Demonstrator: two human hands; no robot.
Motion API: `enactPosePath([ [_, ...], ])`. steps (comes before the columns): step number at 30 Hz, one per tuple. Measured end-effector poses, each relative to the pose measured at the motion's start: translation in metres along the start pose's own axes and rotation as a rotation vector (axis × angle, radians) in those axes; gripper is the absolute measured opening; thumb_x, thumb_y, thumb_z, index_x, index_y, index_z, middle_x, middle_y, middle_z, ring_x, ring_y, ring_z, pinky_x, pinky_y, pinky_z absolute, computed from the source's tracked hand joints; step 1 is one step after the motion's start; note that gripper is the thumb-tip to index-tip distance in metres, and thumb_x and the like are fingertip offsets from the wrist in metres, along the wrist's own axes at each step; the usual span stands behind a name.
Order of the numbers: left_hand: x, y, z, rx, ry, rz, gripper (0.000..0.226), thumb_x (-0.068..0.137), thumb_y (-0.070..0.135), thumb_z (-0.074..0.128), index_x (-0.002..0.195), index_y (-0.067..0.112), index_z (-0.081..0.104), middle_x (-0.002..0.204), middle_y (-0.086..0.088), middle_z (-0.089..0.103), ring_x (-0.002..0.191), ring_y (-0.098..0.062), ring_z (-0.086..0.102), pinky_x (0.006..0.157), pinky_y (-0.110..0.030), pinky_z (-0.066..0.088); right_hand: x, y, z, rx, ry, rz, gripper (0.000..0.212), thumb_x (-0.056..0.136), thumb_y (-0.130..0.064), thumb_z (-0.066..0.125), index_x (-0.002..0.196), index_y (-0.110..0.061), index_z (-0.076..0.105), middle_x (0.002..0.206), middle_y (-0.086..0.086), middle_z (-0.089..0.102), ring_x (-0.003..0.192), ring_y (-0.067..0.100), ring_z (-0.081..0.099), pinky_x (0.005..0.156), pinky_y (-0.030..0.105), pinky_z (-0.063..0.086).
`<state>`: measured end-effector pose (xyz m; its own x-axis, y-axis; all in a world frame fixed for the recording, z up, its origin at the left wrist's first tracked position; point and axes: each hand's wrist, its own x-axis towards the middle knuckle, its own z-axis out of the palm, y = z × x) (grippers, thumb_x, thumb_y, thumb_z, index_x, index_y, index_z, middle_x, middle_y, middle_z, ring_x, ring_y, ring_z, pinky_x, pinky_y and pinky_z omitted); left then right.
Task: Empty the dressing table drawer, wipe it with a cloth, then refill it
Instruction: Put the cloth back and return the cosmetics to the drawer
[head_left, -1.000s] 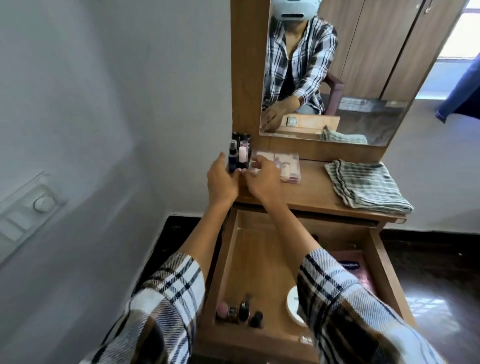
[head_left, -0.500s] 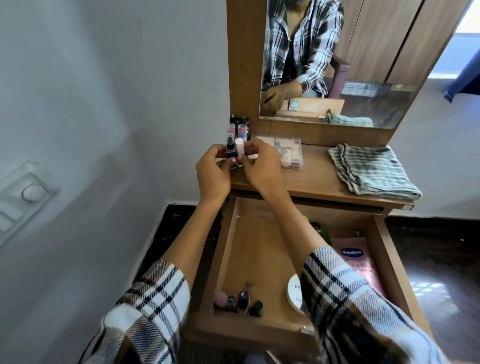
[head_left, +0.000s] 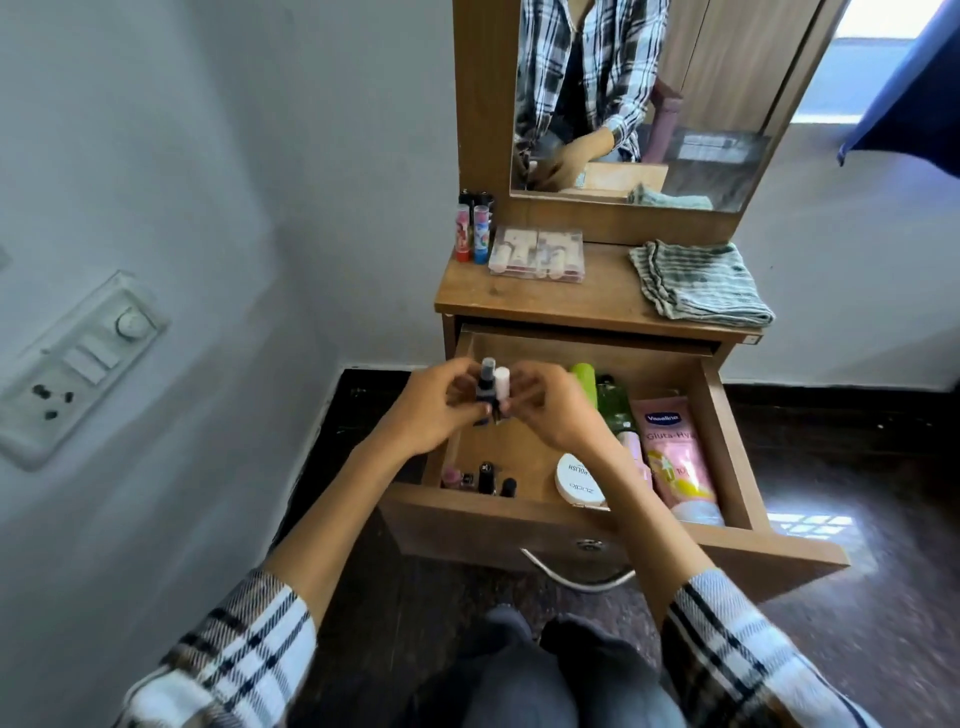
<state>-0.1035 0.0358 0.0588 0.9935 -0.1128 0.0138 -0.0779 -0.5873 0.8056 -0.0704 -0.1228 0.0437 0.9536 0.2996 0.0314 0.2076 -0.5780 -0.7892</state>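
The wooden drawer (head_left: 727, 415) is pulled out below the table top (head_left: 571, 301). Above its back left part my left hand (head_left: 431, 410) pinches a small dark spray bottle (head_left: 123, 387) and my right hand (head_left: 550, 410) pinches a small white tube (head_left: 502, 382), the two held upright side by side. Inside the drawer lie several nail polish bottles (head_left: 483, 478) at the front left, a round white jar (head_left: 576, 480), a pink Vaseline tube (head_left: 675, 457) and green bottles (head_left: 602, 395). A folded striped cloth (head_left: 701, 280) lies on the table top.
On the table top stand two lip balm sticks (head_left: 470, 234) and a clear case of cosmetics (head_left: 537, 254), under a mirror (head_left: 649, 104). A wall with a switch panel (head_left: 78, 364) is close on the left. My knees (head_left: 535, 670) are just in front of the drawer.
Both hands have come down from the table top to above the drawer, carrying the spray bottle and the white tube. The camera has tilted down.
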Motion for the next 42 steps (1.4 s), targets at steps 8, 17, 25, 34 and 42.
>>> enactPosePath([
  [8, -0.008, -0.019, -0.002, 0.474, -0.098, -0.141, 0.033, 0.076, 0.039, 0.069, 0.104, 0.040, 0.053, 0.108, 0.003, 0.040, 0.106, -0.021, 0.029, 0.088, -0.035, 0.027, -0.004, 0.004, 0.014, -0.140, -0.196, 0.062, 0.017, 0.075, -0.013, 0.075, 0.088, -0.011, 0.064, 0.087, 0.003, 0.066, 0.081, 0.017, 0.058, 0.068, 0.025, 0.042],
  [17, -0.007, -0.016, -0.007, 0.553, -0.242, -0.141, 0.015, 0.075, 0.038, 0.071, 0.084, 0.037, 0.058, 0.103, 0.001, 0.033, 0.100, -0.022, 0.025, 0.085, -0.037, 0.031, -0.009, 0.006, 0.020, -0.201, -0.341, 0.043, 0.025, 0.078, -0.008, 0.072, 0.101, -0.007, 0.064, 0.098, 0.011, 0.069, 0.087, 0.025, 0.065, 0.073, 0.031, 0.050],
  [25, -0.012, -0.021, -0.001, 0.623, -0.243, -0.124, 0.008, 0.076, 0.043, 0.069, 0.082, 0.041, 0.063, 0.104, 0.004, 0.044, 0.101, -0.022, 0.031, 0.078, -0.032, 0.025, -0.009, 0.003, 0.021, -0.246, -0.385, 0.032, 0.027, 0.081, -0.006, 0.066, 0.108, -0.009, 0.065, 0.112, 0.011, 0.064, 0.101, 0.027, 0.060, 0.076, 0.029, 0.046],
  [34, -0.017, -0.027, 0.004, 0.577, -0.198, -0.023, 0.006, 0.084, 0.039, 0.063, 0.089, 0.036, 0.063, 0.100, 0.018, 0.056, 0.098, -0.016, 0.033, 0.077, -0.032, 0.020, -0.007, 0.013, 0.023, -0.218, -0.391, 0.017, 0.026, 0.078, -0.004, 0.069, 0.104, -0.009, 0.066, 0.107, 0.010, 0.065, 0.102, 0.024, 0.058, 0.064, 0.020, 0.038],
  [42, -0.017, -0.038, 0.008, 0.428, -0.152, -0.138, 0.021, 0.078, 0.037, 0.069, 0.094, 0.047, 0.059, 0.108, 0.008, 0.045, 0.103, -0.019, 0.031, 0.083, -0.030, 0.024, -0.006, 0.022, 0.023, -0.151, -0.392, 0.002, 0.024, 0.078, -0.005, 0.070, 0.102, -0.009, 0.069, 0.091, -0.001, 0.061, 0.080, 0.012, 0.056, 0.071, 0.023, 0.048],
])
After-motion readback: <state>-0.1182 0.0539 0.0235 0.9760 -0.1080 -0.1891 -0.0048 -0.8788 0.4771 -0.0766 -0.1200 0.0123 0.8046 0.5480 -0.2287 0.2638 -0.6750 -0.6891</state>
